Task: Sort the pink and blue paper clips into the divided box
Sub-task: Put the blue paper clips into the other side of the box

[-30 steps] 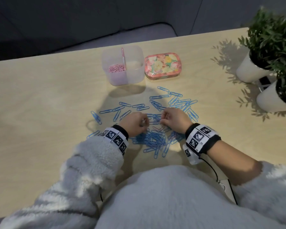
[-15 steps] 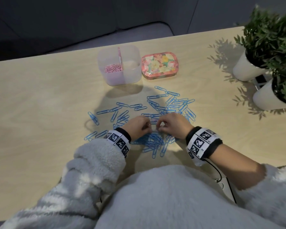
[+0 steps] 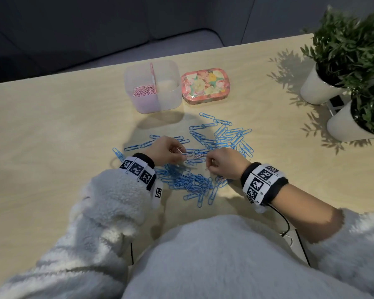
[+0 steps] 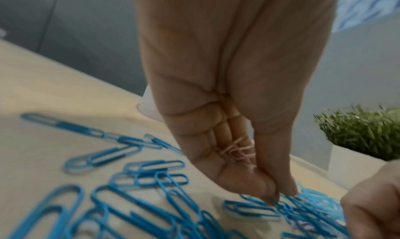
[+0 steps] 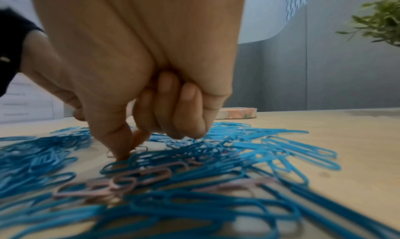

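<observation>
Blue paper clips (image 3: pixel 194 183) lie scattered and heaped on the table in front of me. My left hand (image 3: pixel 181 151) hovers over them with its fingertips (image 4: pixel 268 191) down on the blue clips (image 4: pixel 151 174), and a few pink clips (image 4: pixel 238 148) are held in its curled fingers. My right hand (image 3: pixel 208 166) pinches a pink clip (image 5: pixel 138 148) between thumb and forefinger at the table surface, with its other fingers curled. More pink clips (image 5: pixel 121 182) lie mixed in the blue heap (image 5: pixel 259 148). The clear divided box (image 3: pixel 171 67) stands behind, with pink clips (image 3: pixel 144 90) in its left compartment.
A floral tin (image 3: pixel 205 86) sits right of the box. Two white pots with green plants (image 3: pixel 317 85) (image 3: pixel 345 126) stand at the far right. The table's far edge runs just behind the box, with a dark sofa beyond.
The two hands have drawn slightly apart over the pile; the right hand has come nearer to me and lowered its fingertips onto a pink clip.
</observation>
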`<action>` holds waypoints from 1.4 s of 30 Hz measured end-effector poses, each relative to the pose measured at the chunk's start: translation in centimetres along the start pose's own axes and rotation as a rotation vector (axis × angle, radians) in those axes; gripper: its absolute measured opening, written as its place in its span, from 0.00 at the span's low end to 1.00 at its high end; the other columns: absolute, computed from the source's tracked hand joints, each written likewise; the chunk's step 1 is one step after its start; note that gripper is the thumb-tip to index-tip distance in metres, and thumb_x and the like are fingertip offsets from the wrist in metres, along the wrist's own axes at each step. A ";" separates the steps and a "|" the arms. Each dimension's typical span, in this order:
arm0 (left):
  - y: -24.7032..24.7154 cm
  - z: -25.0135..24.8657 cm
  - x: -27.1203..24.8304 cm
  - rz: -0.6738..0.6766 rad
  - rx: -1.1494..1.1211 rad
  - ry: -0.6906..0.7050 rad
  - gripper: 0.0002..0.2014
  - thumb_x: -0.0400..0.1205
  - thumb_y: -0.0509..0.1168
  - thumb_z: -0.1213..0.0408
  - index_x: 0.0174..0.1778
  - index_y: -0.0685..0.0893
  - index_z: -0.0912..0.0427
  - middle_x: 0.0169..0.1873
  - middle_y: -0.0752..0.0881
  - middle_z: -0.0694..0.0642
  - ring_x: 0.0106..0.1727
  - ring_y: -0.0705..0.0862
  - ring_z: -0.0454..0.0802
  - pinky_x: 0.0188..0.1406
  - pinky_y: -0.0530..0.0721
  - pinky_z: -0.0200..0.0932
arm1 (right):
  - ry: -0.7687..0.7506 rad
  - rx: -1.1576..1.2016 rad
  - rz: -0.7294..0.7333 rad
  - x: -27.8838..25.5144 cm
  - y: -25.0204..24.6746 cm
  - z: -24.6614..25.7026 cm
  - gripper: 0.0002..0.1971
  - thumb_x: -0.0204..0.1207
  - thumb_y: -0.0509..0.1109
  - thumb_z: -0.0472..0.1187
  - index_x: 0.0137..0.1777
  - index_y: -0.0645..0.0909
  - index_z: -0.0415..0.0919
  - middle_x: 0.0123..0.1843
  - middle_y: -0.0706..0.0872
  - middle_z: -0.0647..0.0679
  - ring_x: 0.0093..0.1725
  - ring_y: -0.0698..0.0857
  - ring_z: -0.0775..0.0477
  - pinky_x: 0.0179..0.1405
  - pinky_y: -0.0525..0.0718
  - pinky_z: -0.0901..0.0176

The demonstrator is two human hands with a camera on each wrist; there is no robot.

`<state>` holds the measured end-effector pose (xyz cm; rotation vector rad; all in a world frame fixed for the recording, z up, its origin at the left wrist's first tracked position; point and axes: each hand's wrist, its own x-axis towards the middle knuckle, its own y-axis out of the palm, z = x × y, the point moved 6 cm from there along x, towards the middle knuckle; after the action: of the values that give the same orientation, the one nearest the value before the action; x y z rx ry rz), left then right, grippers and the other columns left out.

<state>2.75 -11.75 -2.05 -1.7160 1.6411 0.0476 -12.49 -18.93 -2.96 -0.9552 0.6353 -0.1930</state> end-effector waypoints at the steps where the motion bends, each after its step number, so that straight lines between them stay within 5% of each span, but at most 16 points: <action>1: -0.3 -0.1 0.0 -0.024 0.057 0.009 0.10 0.74 0.73 0.63 0.47 0.87 0.63 0.31 0.83 0.52 0.30 0.78 0.41 0.29 0.75 0.26 | 0.011 0.060 -0.013 0.0 0.0 -0.1 0.04 0.71 0.66 0.38 0.43 0.82 0.43 0.41 0.85 0.48 0.45 0.83 0.44 0.41 0.74 0.59; 5: -1.0 0.1 -0.3 -0.040 0.057 -0.006 0.07 0.75 0.72 0.61 0.43 0.90 0.62 0.26 0.82 0.51 0.29 0.77 0.42 0.35 0.76 0.38 | 0.109 0.611 -0.109 0.5 -1.3 -1.6 0.11 0.72 0.65 0.29 0.31 0.74 0.43 0.27 0.75 0.50 0.26 0.74 0.55 0.26 0.69 0.68; 10: -1.2 0.7 0.1 -0.085 0.045 -0.055 0.07 0.80 0.64 0.65 0.42 0.84 0.64 0.35 0.85 0.60 0.37 0.82 0.52 0.48 0.85 0.52 | 0.316 1.274 -0.025 1.6 -0.8 -1.6 0.13 0.75 0.55 0.25 0.40 0.76 0.42 0.28 0.75 0.45 0.16 0.72 0.55 0.15 0.64 0.71; 12: -1.7 1.1 0.2 -0.139 0.052 -0.071 0.07 0.81 0.63 0.64 0.42 0.83 0.64 0.36 0.84 0.61 0.35 0.80 0.53 0.47 0.84 0.53 | 0.291 1.127 -0.010 2.2 -0.8 -1.2 0.10 0.77 0.58 0.33 0.38 0.78 0.42 0.28 0.74 0.49 0.18 0.72 0.56 0.16 0.65 0.69; 15: -2.9 0.9 0.0 -0.176 0.074 -0.055 0.07 0.81 0.63 0.64 0.41 0.82 0.63 0.36 0.85 0.58 0.30 0.77 0.45 0.38 0.79 0.43 | -0.016 0.460 -0.093 2.8 -2.0 0.7 0.02 0.72 0.71 0.38 0.39 0.83 0.42 0.26 0.73 0.56 0.27 0.73 0.56 0.30 0.70 0.63; 19: -5.4 -0.1 -0.2 -0.222 0.152 -0.048 0.05 0.82 0.62 0.68 0.43 0.82 0.64 0.39 0.87 0.57 0.30 0.80 0.42 0.29 0.78 0.32 | -0.092 0.075 -0.085 3.0 -1.7 1.6 0.07 0.73 0.70 0.41 0.49 0.84 0.45 0.31 0.73 0.59 0.40 0.73 0.54 0.42 0.68 0.62; 24: -9.9 -2.0 0.4 -0.342 0.253 -0.016 0.07 0.80 0.62 0.72 0.46 0.85 0.67 0.45 0.89 0.62 0.38 0.84 0.54 0.42 0.81 0.42 | -0.068 0.266 -0.115 3.4 -1.9 1.2 0.03 0.72 0.69 0.37 0.41 0.84 0.44 0.27 0.73 0.58 0.33 0.75 0.52 0.36 0.71 0.62; 30: -15.2 -3.0 2.3 -0.629 0.264 -0.058 0.11 0.80 0.57 0.69 0.43 0.86 0.64 0.48 0.88 0.68 0.53 0.83 0.65 0.55 0.79 0.51 | -0.011 0.691 -0.125 5.3 -5.3 1.8 0.13 0.76 0.63 0.27 0.35 0.74 0.43 0.29 0.77 0.49 0.21 0.76 0.62 0.23 0.73 0.73; 35: -15.7 -3.7 3.5 -0.677 0.273 -0.036 0.12 0.80 0.56 0.71 0.51 0.83 0.68 0.50 0.87 0.70 0.55 0.83 0.66 0.55 0.80 0.53 | 0.035 0.824 -0.138 7.9 -8.9 3.8 0.10 0.79 0.56 0.24 0.54 0.77 0.28 0.30 0.77 0.44 0.16 0.78 0.63 0.13 0.72 0.72; 39: -15.0 -2.9 4.0 -0.600 0.299 -0.056 0.15 0.82 0.58 0.67 0.63 0.79 0.66 0.60 0.84 0.69 0.62 0.80 0.65 0.64 0.76 0.52 | 0.074 0.997 -0.199 10.8 -12.0 6.8 0.13 0.79 0.54 0.25 0.38 0.77 0.34 0.29 0.75 0.42 0.18 0.78 0.57 0.15 0.76 0.68; 42: -15.2 -2.6 2.4 -0.721 0.296 0.041 0.16 0.82 0.57 0.71 0.65 0.80 0.64 0.64 0.83 0.65 0.66 0.78 0.62 0.67 0.71 0.47 | 0.090 1.191 -0.195 13.4 -12.9 9.2 0.17 0.78 0.50 0.21 0.33 0.73 0.35 0.28 0.72 0.41 0.24 0.72 0.48 0.22 0.74 0.61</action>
<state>15.28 -16.70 5.81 -1.9691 0.9141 -0.5479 5.20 -25.59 5.70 0.1506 0.3903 -0.6962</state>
